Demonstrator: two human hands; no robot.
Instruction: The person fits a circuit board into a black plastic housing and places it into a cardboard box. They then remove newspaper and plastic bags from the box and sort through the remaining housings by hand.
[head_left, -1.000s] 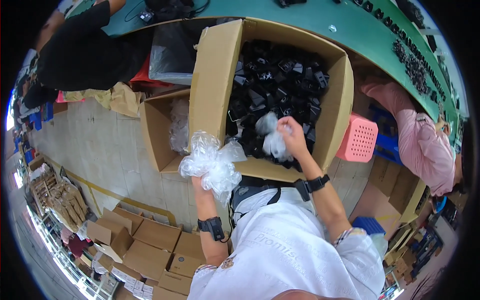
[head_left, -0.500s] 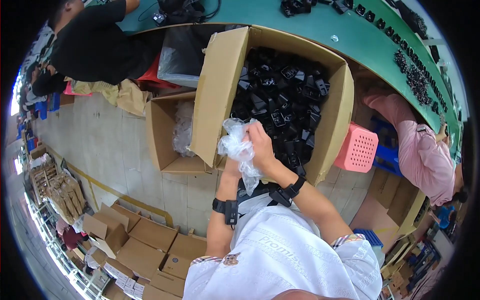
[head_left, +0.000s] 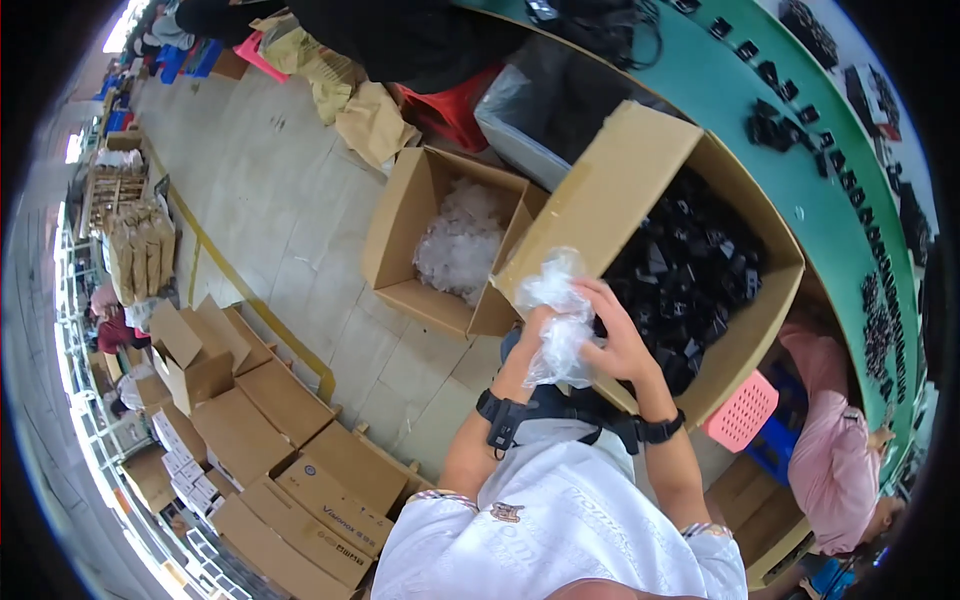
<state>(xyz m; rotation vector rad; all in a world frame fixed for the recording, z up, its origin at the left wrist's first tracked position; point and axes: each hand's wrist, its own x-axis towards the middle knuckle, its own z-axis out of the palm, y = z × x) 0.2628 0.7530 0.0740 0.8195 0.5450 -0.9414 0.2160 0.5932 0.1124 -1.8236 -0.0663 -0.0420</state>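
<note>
A crumpled bundle of clear plastic bags is between my two hands, above the near left corner of a large open carton. My left hand is closed around the bundle's left side; the plastic hides most of its fingers. From the right, my right hand grips the plastic, with its fingers bent over the top and its thumb lower down. Many small black plastic parts fill the large carton. Left of it stands a smaller open carton holding a heap of clear plastic bags.
A green workbench curves along the far right, with black parts in rows. A pink perforated stool stands beside the large carton, near a person in pink. Stacked cartons are at lower left. Brown paper lies on the floor.
My view has turned left, so the cartons and bench appear farther right and the smaller carton shows more fully. The plastic bundle remains in my hands and is reshaped; my right fingers have shifted on it.
</note>
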